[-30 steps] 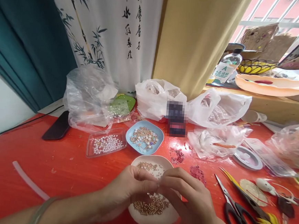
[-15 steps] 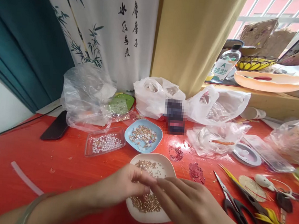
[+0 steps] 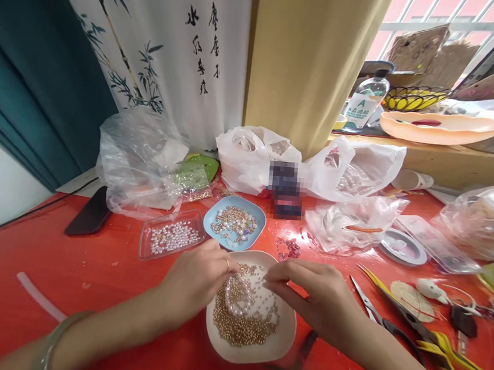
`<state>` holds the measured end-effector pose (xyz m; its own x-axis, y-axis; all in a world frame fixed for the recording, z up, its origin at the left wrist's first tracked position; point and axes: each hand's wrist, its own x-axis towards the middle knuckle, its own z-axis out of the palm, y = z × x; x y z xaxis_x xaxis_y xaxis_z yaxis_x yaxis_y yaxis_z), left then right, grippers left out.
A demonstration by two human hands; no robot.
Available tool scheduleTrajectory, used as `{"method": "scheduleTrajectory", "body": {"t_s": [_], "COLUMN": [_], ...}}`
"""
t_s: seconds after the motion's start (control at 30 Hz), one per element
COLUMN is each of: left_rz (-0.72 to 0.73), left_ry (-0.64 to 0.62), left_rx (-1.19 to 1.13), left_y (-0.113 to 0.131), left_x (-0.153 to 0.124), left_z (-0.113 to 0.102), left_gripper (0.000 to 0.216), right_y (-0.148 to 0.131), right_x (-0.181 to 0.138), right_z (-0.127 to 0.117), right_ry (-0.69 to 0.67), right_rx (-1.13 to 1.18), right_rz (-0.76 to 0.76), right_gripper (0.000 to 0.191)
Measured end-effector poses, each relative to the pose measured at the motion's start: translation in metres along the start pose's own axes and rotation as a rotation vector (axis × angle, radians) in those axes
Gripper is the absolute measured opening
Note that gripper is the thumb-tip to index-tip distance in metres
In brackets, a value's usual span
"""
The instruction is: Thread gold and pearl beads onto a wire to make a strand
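Over a white dish (image 3: pixel 284 347) of small gold beads (image 3: pixel 239 330), my left hand (image 3: pixel 204 270) is closed in a pinch. From its fingertips hangs a curved string of pearly white beads (image 3: pixel 237 311), just above the gold ones. My right hand (image 3: pixel 313 290) is also pinched, over the dish's right side, a short gap from the left. Whatever sits between its fingertips is too small to make out. Behind the dish stand a blue dish (image 3: pixel 233 245) of mixed beads and a clear tray (image 3: pixel 141 245) of white pearl beads (image 3: pixel 175 236).
Scissors (image 3: pixel 366 301) and yellow-handled pliers (image 3: pixel 436 336) lie at the right, beside keys (image 3: pixel 462 323). Plastic bags (image 3: pixel 355 170) line the back of the red table (image 3: pixel 128 284). A black phone (image 3: pixel 91 212) rests at the left, with a clear strip (image 3: pixel 39 297) nearer me.
My hands have moved apart from where they met above the white dish. The string of pearly beads now shows below my left fingers. The view has shifted slightly.
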<state>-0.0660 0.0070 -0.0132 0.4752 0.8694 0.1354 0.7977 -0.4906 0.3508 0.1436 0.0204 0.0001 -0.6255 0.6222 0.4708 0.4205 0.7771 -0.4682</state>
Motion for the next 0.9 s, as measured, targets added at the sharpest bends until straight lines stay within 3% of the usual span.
{"method": "scheduleTrajectory", "body": {"t_s": [0.13, 0.3, 0.53, 0.9], "left_rz": [0.09, 0.159, 0.238, 0.242], "left_ry": [0.022, 0.058, 0.082, -0.027], "left_rx": [0.292, 0.482, 0.537, 0.539], "left_y": [0.002, 0.002, 0.001, 0.001], "left_x": [0.0, 0.002, 0.002, 0.003], "left_z": [0.014, 0.024, 0.024, 0.019], "left_gripper": [0.018, 0.014, 0.015, 0.016], "right_y": [0.006, 0.004, 0.0, 0.0], "right_x": [0.001, 0.0, 0.002, 0.001], "right_z": [0.004, 0.01, 0.011, 0.016], "right_ry": [0.038, -0.036, -0.159, -0.198], "right_rx": [0.129, 0.211, 0.346, 0.348], "right_rz": [0.133, 0.211, 0.418, 0.42], "right_gripper": [0.007, 0.006, 0.005, 0.008]}}
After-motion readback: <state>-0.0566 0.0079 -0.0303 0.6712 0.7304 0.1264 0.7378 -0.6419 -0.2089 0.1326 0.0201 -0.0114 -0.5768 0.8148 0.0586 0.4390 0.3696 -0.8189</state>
